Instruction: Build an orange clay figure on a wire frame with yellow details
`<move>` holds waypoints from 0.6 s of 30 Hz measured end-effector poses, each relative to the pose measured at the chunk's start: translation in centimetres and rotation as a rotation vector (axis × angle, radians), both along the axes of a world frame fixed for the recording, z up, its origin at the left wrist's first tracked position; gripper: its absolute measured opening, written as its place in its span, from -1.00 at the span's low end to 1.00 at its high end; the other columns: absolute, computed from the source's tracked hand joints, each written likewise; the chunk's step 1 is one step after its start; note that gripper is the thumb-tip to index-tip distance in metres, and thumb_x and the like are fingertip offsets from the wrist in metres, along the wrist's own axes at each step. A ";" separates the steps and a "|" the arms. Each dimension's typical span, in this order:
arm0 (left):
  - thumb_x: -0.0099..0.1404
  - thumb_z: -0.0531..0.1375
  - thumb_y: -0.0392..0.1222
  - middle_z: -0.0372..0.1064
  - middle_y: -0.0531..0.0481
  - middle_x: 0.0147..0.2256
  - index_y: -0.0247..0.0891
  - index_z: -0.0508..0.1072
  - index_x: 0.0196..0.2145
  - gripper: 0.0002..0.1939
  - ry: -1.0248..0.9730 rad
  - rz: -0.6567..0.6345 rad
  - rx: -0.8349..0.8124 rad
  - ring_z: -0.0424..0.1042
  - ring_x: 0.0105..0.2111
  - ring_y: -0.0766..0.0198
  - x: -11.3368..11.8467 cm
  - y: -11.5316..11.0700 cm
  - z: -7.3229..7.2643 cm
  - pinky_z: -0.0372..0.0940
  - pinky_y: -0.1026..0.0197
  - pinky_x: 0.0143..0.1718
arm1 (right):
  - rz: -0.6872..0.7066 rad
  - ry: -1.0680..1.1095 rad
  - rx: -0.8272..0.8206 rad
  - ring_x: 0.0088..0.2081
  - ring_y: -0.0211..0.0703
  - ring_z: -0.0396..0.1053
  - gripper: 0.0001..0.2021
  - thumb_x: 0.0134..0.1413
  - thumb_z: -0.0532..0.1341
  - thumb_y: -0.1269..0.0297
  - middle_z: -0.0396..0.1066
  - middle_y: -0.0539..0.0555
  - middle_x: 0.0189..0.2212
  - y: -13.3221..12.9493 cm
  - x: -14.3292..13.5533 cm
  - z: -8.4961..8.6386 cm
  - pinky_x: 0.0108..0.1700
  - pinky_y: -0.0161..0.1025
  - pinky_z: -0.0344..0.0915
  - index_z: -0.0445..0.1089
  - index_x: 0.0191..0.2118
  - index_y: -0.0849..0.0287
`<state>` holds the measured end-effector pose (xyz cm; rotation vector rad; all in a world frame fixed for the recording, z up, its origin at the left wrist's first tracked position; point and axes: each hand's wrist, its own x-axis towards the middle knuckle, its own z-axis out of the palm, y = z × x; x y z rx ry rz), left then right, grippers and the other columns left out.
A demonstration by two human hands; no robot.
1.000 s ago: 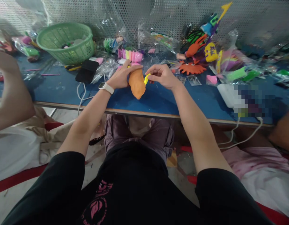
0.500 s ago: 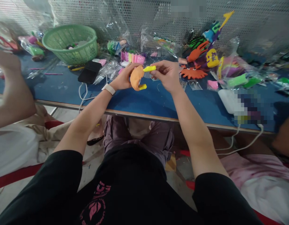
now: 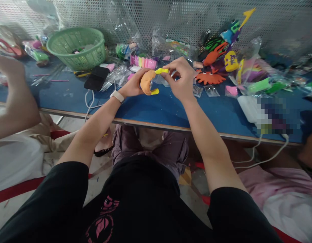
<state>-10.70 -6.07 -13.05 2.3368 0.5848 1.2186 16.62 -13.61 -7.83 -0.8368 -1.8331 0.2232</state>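
My left hand (image 3: pixel 134 83) is closed around the back of an orange clay figure (image 3: pixel 146 82), held above the table's front half. The figure is curved, with a yellow clay piece (image 3: pixel 155 91) sticking out at its lower right. At its upper right a second yellow clay strip (image 3: pixel 161 71) reaches toward my right hand (image 3: pixel 180 77), whose thumb and index finger pinch its outer end. Whether this strip is fixed to the figure I cannot tell. The fingers of my left hand are partly hidden behind the figure.
Behind my hands lie pink and yellow clay sticks (image 3: pixel 143 62) among plastic wrappers. A green basket (image 3: pixel 77 47) and a black phone (image 3: pixel 96 78) are on the left. An orange clay crab (image 3: pixel 210 77) and a white power bank (image 3: pixel 250 108) are on the right. People sit on both sides.
My right hand's fingers have curled more, and the upper yellow strip now looks bent. My left hand holds the orange figure in nearly the same place.
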 end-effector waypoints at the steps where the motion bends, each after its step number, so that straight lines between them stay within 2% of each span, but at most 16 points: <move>1: -0.04 0.61 0.68 0.53 -0.36 0.32 -0.18 0.49 0.38 0.27 0.003 0.006 -0.002 0.54 0.34 -0.31 -0.1 0.0 0.0 0.39 -0.27 0.47 | -0.013 0.004 0.001 0.11 0.30 0.66 -0.27 0.34 0.21 -0.67 0.58 0.24 0.07 0.0 0.0 0.1 0.09 0.31 0.75 0.65 0.05 -0.11; 6: -0.02 0.57 0.73 0.50 -0.40 0.36 -0.22 0.46 0.40 0.31 0.046 0.104 0.064 0.48 0.38 -0.39 -0.7 0.8 -0.3 0.31 -0.32 0.48 | -0.065 -0.011 0.028 0.10 0.31 0.64 -0.30 0.44 0.13 -0.62 0.56 0.26 0.12 0.5 0.2 -0.2 0.14 0.37 0.72 0.65 0.07 -0.11; 10: 0.08 0.48 0.78 0.54 -0.28 0.32 -0.19 0.45 0.42 0.26 0.109 0.185 0.121 0.46 0.32 -0.29 -1.1 1.0 -0.4 0.30 -0.34 0.44 | -0.098 -0.059 0.079 0.04 0.29 0.65 -0.32 0.51 0.09 -0.56 0.58 0.27 0.10 1.2 0.7 -0.6 0.19 0.41 0.69 0.64 0.10 -0.11; 12: 0.09 0.47 0.78 0.55 -0.31 0.31 -0.20 0.45 0.42 0.26 0.125 0.193 0.140 0.48 0.29 -0.28 -1.2 0.8 -0.3 0.33 -0.35 0.40 | -0.091 -0.091 0.095 0.01 0.28 0.65 -0.31 0.49 0.12 -0.57 0.60 0.26 0.07 1.4 1.0 -0.7 0.19 0.41 0.69 0.63 0.16 -0.11; 15: 0.08 0.55 0.68 0.54 -0.38 0.31 -0.19 0.48 0.41 0.21 0.109 0.180 0.144 0.53 0.27 -0.32 -1.2 0.4 -0.1 0.38 -0.35 0.38 | -0.037 -0.152 0.086 0.00 0.30 0.65 -0.28 0.41 0.19 -0.61 0.62 0.26 0.05 1.6 1.2 -0.7 0.16 0.40 0.71 0.65 0.21 -0.13; 18: 0.15 0.59 0.55 0.54 -0.38 0.33 -0.17 0.49 0.41 0.10 0.066 0.126 0.130 0.55 0.30 -0.28 -1.0 0.4 -0.2 0.40 -0.30 0.42 | 0.020 -0.142 0.043 0.06 0.33 0.67 -0.27 0.38 0.19 -0.64 0.65 0.27 0.07 1.4 0.8 -0.7 0.15 0.37 0.72 0.69 0.16 -0.14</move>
